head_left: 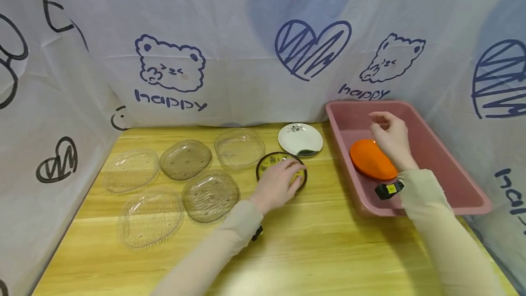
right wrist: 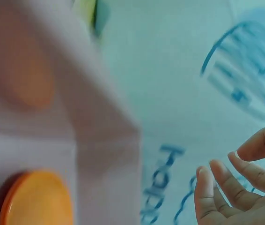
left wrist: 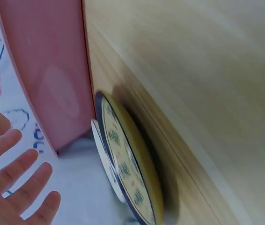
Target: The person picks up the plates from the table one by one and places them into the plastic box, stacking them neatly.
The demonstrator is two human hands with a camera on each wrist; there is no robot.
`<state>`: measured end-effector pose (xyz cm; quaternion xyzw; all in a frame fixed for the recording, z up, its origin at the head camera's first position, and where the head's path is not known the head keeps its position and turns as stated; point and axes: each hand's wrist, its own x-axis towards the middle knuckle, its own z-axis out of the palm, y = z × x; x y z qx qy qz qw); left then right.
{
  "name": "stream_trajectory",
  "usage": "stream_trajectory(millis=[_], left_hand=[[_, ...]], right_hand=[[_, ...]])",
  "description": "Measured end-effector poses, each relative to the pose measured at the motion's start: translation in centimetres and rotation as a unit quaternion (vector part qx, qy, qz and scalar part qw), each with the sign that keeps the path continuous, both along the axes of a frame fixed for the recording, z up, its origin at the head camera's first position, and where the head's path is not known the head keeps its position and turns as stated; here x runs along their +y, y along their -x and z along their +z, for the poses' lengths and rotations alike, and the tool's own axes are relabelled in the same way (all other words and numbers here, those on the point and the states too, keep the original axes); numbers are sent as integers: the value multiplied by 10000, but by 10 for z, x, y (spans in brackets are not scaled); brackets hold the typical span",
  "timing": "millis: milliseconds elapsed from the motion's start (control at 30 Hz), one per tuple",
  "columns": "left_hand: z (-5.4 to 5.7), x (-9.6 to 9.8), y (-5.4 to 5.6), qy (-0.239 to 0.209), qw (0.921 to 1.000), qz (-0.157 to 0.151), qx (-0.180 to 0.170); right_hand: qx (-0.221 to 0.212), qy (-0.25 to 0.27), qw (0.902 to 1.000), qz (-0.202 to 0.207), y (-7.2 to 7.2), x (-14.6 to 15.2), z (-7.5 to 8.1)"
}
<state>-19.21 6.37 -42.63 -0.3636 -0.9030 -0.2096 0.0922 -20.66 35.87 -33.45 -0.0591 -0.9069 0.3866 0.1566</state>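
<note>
My left hand (head_left: 287, 175) hovers with spread fingers over a small yellow plate with a dark rim (head_left: 269, 161) on the wooden table. In the left wrist view the straight fingers (left wrist: 18, 180) stay apart from that plate (left wrist: 123, 159). My right hand (head_left: 386, 127) hangs above the pink bin (head_left: 464, 170), fingers loosely curled and holding nothing. An orange plate (head_left: 367, 161) lies in the bin just below it. The right wrist view shows the empty fingers (right wrist: 231, 187) and the orange plate (right wrist: 39, 199).
A white plate with a dark motif (head_left: 300, 138) sits behind the yellow one. Several clear and smoky glass plates (head_left: 186, 159) lie on the left half of the table (head_left: 328, 241). Printed cloth walls close in the back and sides.
</note>
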Motion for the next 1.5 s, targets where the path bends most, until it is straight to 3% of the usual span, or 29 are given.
stream_trajectory(millis=[300, 600, 800, 1033, 1500], left_hand=[[-7, -24, 8, -112, 9961, 652, -587], [-16, -38, 8, -175, 9803, 1562, -1193], [-20, -44, 10, 46, 9728, 1934, -1277], [-26, -47, 15, 236, 9646, 2130, -1538], [-32, -41, 20, 461, 9522, 2343, -1906]], right_hand=[[536, 421, 9958, 612, -15, -49, 10], [481, 1316, 9838, 1115, -32, -82, 13], [531, 2427, 9579, 1436, -38, -102, 8], [211, 3344, 9276, 1650, -41, -125, -14], [-825, 4661, 8762, 905, -24, -145, -66]])
